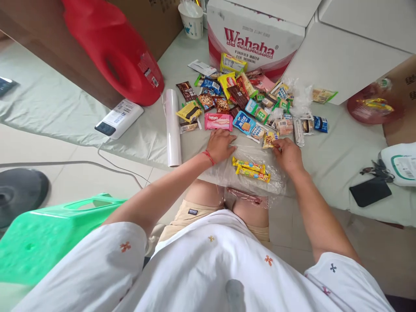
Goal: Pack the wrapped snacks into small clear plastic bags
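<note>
My left hand (221,146), with a red string on its wrist, rests on the cloth just below the pink nabati pack (218,122). Its fingers are spread, with nothing held. The fingertips of my right hand (289,156) pinch the edge of a small yellow cookie packet (270,139). Between the hands lies clear plastic film (276,173) with two yellow snack sticks (252,174) on it. A reddish wrapped item (245,196) lies at the film's lower edge, above my lap. Many mixed snack packs (238,95) are piled beyond my hands.
A plastic film roll (173,128) stands left of the snacks, near a white device (119,118) and a red jug (120,56). Behind is a Wahaba box (251,37). At right are a black pouch (370,190) and a white bottle (401,162). A green stool (48,238) is lower left.
</note>
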`<state>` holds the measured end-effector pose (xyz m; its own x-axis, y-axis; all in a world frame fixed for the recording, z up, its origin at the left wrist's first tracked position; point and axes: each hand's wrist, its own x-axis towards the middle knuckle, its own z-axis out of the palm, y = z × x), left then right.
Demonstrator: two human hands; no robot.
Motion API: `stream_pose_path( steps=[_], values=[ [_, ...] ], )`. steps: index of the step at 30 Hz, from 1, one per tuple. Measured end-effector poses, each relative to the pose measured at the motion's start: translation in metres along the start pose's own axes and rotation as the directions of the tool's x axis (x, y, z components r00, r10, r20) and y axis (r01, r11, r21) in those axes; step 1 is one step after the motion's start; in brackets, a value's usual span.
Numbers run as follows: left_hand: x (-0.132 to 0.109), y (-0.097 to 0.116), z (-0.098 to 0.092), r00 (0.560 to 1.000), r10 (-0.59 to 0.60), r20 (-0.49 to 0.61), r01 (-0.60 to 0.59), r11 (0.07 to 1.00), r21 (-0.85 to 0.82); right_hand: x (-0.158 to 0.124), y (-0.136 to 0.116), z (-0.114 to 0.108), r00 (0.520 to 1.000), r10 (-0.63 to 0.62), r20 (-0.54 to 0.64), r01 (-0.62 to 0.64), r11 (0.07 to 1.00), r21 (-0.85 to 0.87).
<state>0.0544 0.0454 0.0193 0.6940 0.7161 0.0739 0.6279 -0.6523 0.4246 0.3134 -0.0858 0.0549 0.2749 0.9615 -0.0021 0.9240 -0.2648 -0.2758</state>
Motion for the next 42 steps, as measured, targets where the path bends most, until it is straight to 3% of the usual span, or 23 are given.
stream_pose_path(
  steps=[5, 9, 13, 14, 15, 16, 17, 19, 20, 22, 25, 27, 29, 31, 33, 34, 37, 39, 42],
  values=[
    [0.015, -0.012, 0.003, 0.998, 0.060, -0.010, -0.061, 0.989, -0.134, 0.015, 0.013, 0.000, 0.996, -0.034, -0.086, 0.046, 0.990, 0.134],
    [0.015, -0.016, 0.007, 0.998, 0.054, -0.035, -0.059, 0.983, -0.175, 0.011, 0.011, -0.004, 0.997, -0.015, -0.082, 0.029, 0.985, 0.167],
    [0.009, -0.017, 0.012, 0.995, 0.044, -0.085, -0.062, 0.971, -0.230, -0.041, -0.018, -0.021, 0.980, -0.024, -0.199, 0.053, 0.989, 0.141],
    [0.008, -0.017, 0.012, 0.994, 0.039, -0.098, -0.062, 0.969, -0.241, -0.060, -0.029, -0.024, 0.981, -0.092, -0.171, 0.117, 0.983, 0.144],
    [0.007, -0.017, 0.013, 0.993, 0.036, -0.109, -0.063, 0.967, -0.249, -0.081, -0.041, -0.025, 0.974, -0.217, -0.063, 0.225, 0.961, 0.163],
    [0.006, -0.017, 0.013, 0.993, 0.036, -0.115, -0.064, 0.965, -0.254, -0.101, -0.054, -0.024, 0.921, -0.374, 0.106, 0.347, 0.915, 0.206],
    [0.006, -0.017, 0.013, 0.992, 0.037, -0.119, -0.067, 0.964, -0.256, -0.119, -0.066, -0.019, 0.824, -0.494, 0.276, 0.435, 0.865, 0.250],
    [0.006, -0.017, 0.013, 0.991, 0.042, -0.126, -0.074, 0.963, -0.259, -0.147, -0.083, 0.000, 0.644, -0.602, 0.472, 0.531, 0.796, 0.292],
    [0.007, -0.017, 0.013, 0.990, 0.046, -0.130, -0.079, 0.963, -0.259, -0.156, -0.089, 0.012, 0.599, -0.608, 0.522, 0.549, 0.786, 0.285],
    [0.008, -0.017, 0.014, 0.988, 0.059, -0.141, -0.094, 0.962, -0.258, -0.165, -0.094, 0.035, 0.570, -0.598, 0.564, 0.562, 0.784, 0.264],
    [0.008, -0.018, 0.016, 0.985, 0.074, -0.159, -0.111, 0.963, -0.244, -0.169, -0.093, 0.050, 0.589, -0.613, 0.526, 0.548, 0.782, 0.297],
    [0.008, -0.018, 0.017, 0.984, 0.073, -0.163, -0.110, 0.967, -0.231, -0.170, -0.091, 0.039, 0.637, -0.655, 0.406, 0.510, 0.753, 0.416],
    [0.009, -0.018, 0.018, 0.984, 0.072, -0.165, -0.108, 0.969, -0.222, -0.169, -0.086, 0.013, 0.725, -0.641, 0.253, 0.434, 0.710, 0.554],
    [0.009, -0.019, 0.019, 0.983, 0.074, -0.169, -0.112, 0.969, -0.221, -0.161, -0.079, -0.021, 0.839, -0.525, 0.144, 0.340, 0.712, 0.614],
    [0.009, -0.019, 0.020, 0.981, 0.079, -0.175, -0.118, 0.968, -0.222, -0.142, -0.071, -0.053, 0.933, -0.351, 0.084, 0.253, 0.801, 0.542],
    [0.009, -0.019, 0.020, 0.981, 0.082, -0.177, -0.121, 0.967, -0.223, -0.128, -0.068, -0.065, 0.955, -0.291, 0.055, 0.234, 0.855, 0.462],
    [0.009, -0.020, 0.021, 0.979, 0.086, -0.187, -0.128, 0.966, -0.224, -0.076, -0.068, -0.079, 0.948, -0.306, 0.089, 0.292, 0.946, 0.137],
    [0.009, -0.021, 0.021, 0.977, 0.088, -0.192, -0.131, 0.965, -0.226, -0.045, -0.078, -0.071, 0.913, -0.364, 0.184, 0.372, 0.928, -0.012],
    [0.008, -0.020, 0.021, 0.975, 0.091, -0.202, -0.139, 0.961, -0.237, -0.015, -0.098, -0.045, 0.842, -0.420, 0.338, 0.478, 0.872, -0.108]
  ],
)
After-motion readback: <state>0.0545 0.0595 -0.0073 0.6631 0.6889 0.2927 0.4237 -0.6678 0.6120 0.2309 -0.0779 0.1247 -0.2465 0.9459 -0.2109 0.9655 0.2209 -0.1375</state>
